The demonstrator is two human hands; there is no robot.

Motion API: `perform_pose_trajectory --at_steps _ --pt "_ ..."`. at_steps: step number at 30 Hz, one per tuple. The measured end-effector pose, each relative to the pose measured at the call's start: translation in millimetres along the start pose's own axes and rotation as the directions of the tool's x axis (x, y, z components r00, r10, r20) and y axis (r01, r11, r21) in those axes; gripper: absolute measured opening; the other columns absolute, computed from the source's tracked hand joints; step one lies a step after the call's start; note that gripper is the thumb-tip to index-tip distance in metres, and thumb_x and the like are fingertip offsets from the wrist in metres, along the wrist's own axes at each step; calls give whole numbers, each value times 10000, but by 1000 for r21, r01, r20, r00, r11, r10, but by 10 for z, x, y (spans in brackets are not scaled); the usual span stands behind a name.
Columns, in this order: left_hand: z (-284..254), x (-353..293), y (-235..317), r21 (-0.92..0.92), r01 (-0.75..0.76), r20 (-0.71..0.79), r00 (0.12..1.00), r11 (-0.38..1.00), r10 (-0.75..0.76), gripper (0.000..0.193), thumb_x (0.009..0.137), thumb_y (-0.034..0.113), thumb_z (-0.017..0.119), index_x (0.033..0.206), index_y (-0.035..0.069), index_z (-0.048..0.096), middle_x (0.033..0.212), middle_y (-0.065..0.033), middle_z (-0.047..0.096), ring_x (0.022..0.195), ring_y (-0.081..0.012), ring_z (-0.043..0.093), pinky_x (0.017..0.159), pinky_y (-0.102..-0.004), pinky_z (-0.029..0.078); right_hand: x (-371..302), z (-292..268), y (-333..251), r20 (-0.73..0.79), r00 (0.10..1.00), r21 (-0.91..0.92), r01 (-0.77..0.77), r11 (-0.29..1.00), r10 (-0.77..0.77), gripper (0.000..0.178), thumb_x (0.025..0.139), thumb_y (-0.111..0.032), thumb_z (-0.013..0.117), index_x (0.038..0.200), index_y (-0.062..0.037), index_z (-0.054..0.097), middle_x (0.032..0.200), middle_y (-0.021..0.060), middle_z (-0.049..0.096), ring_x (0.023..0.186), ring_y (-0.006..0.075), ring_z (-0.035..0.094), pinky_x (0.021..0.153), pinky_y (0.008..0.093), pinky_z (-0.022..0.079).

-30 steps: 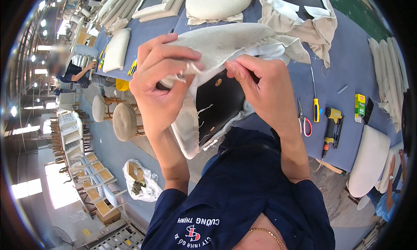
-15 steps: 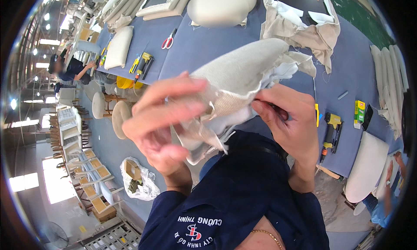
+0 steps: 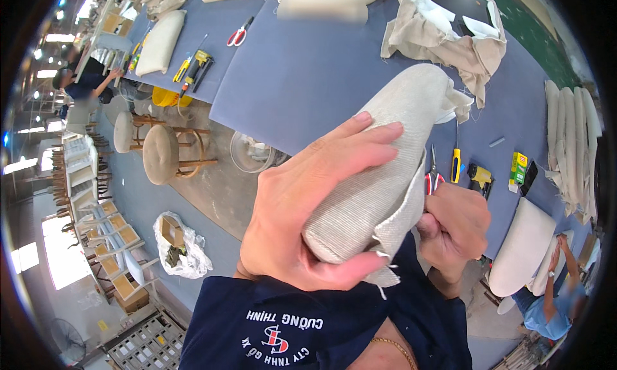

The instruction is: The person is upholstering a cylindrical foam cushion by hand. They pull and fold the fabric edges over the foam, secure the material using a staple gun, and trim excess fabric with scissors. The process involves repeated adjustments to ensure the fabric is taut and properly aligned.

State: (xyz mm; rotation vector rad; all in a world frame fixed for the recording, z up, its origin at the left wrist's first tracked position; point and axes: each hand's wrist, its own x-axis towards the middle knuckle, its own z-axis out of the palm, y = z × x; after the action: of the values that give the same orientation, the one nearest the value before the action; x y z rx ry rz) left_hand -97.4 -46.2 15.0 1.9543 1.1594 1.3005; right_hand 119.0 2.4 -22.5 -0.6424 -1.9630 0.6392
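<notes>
A padded seat piece (image 3: 366, 196) in beige ribbed fabric is held up on end before my chest. My left hand (image 3: 308, 209) wraps its near left side, fingers over the top face and thumb at the lower end. Loose, frayed fabric hangs at that lower end and sticks out at the far tip. At the right edge my right hand (image 3: 456, 229) is closed in a pinch on the fabric cover; its fingertips are partly hidden behind the piece. Just beyond that hand lie red-handled scissors (image 3: 434, 178) on the blue-grey table (image 3: 283, 81).
Right of the scissors are a yellow-handled screwdriver (image 3: 456, 166), a yellow staple gun (image 3: 479, 176) and a green-yellow box (image 3: 518, 171). Another staple gun (image 3: 198, 68) and scissors (image 3: 239, 33) lie far left. A fabric-draped frame (image 3: 443, 49) stands beyond. A co-worker (image 3: 553, 299) is at right.
The padded piece has turned more upright, its ribbed face now toward me. My left hand has shifted right and wrapped around it. The view has moved, and scissors show beside my right hand.
</notes>
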Motion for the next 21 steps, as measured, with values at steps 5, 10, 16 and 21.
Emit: perform_pose_trajectory --at_steps 5,10,16,21 --pt "134 -29 69 -20 -24 -26 999 1000 24 796 759 421 872 1192 -175 571 1081 -302 695 1130 -482 685 1097 -638 412 97 -116 -80 75 990 -30 124 992 -121 288 644 -191 834 731 7 644 586 60 464 464 212 507 425 323 359" --pt "209 -41 84 -76 0 -27 1000 997 -2 831 705 437 921 1183 -149 576 1098 -312 694 1101 -457 705 1083 -624 430 186 -304 -100 223 962 -38 170 985 -157 288 672 -210 828 749 7 655 585 49 491 467 206 518 419 321 369" --pt "123 63 138 -161 106 165 983 981 -79 820 612 427 954 1212 -26 625 1239 -216 685 1299 -430 589 1108 -605 401 159 -427 -51 267 939 -20 231 973 -217 305 700 -248 817 751 10 662 570 29 476 450 177 495 412 303 321" --pt "211 91 61 -257 86 273 962 963 -13 748 687 357 884 1276 7 585 1321 -154 613 1369 -425 499 1120 -595 406 39 -482 -119 236 954 -51 202 978 -184 320 586 -235 781 718 23 646 565 25 452 433 153 463 392 286 267"
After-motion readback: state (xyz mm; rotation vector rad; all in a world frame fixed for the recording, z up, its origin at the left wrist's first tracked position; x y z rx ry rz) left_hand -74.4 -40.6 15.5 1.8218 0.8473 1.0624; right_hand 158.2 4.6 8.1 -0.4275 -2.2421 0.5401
